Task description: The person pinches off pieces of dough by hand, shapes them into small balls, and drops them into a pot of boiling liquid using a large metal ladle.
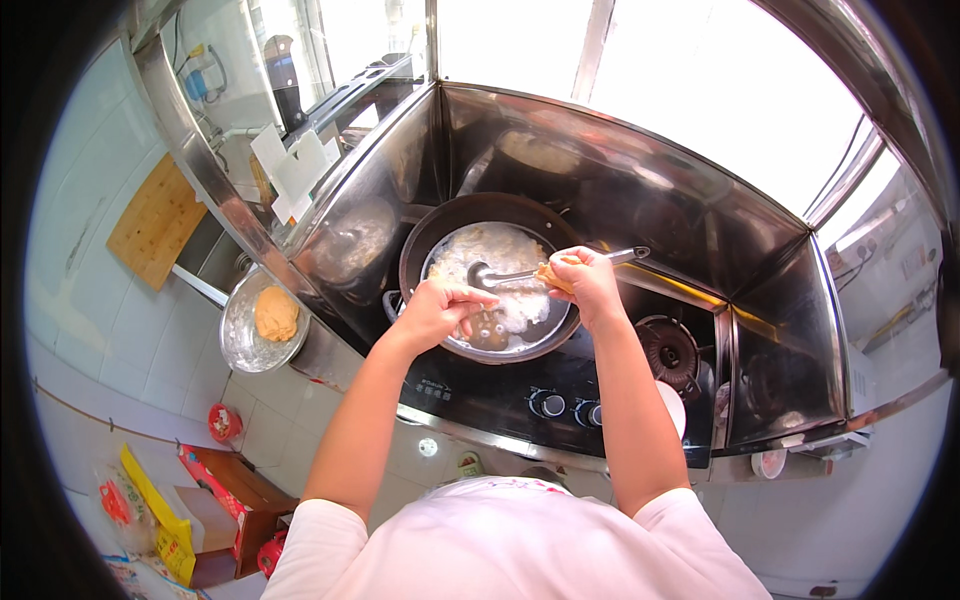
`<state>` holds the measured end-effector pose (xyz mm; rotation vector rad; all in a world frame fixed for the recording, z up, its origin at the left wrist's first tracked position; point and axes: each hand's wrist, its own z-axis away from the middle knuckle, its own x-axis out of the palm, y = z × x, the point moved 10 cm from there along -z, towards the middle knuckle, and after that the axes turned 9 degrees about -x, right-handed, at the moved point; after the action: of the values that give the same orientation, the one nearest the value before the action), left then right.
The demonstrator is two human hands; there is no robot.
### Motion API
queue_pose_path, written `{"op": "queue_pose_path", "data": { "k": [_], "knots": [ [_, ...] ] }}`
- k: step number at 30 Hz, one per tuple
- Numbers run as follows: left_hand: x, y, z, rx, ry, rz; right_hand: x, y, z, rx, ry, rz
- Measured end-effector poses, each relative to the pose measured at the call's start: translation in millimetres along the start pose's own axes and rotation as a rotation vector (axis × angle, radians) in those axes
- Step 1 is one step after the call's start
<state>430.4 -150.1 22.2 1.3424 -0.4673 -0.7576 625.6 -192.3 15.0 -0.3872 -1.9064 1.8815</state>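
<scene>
A dark wok (487,204) stands on the gas cooktop with bubbling, foamy liquid (517,311) and pale food inside. Held over its right side, a lump of orange-tan dough (553,277) is gripped in my right hand (589,285). A metal ladle (487,276) has its bowl in the wok, and its handle passes by my right hand; whether that hand also touches it is unclear. My left hand (442,315) is above the wok's near left part, fingertips drawn together. Any small piece between them is too small to tell.
A metal bowl (238,341) with a larger dough ball (276,313) is at the left. Shiny metal splash panels (630,161) surround the cooktop (480,386). A second burner (667,352) lies right, beside a partly hidden white dish (673,409). Knobs (553,406) line the front.
</scene>
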Motion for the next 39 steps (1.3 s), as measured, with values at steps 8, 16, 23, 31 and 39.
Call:
{"op": "queue_pose_path", "data": {
  "k": [8, 16, 23, 31, 39],
  "knots": [
    [8, 27, -15, 0.164, 0.279, -0.508, 9, 8, 10, 0.099, -0.076, -0.032],
    [18, 19, -25, 0.217, 0.316, -0.289, 9, 10, 13, 0.09, -0.122, -0.042],
    [39, 37, -25, 0.333, 0.294, -0.094, 14, -8, 10, -0.111, -0.167, -0.108],
    [42, 37, -21, 0.177, 0.166, -0.094, -16, -25, -1, -0.166, 0.037, -0.119],
    [28, 49, -10, 0.351, 0.136, -0.241, -22, -60, -1, -0.259, 0.083, -0.033]
  ]
}}
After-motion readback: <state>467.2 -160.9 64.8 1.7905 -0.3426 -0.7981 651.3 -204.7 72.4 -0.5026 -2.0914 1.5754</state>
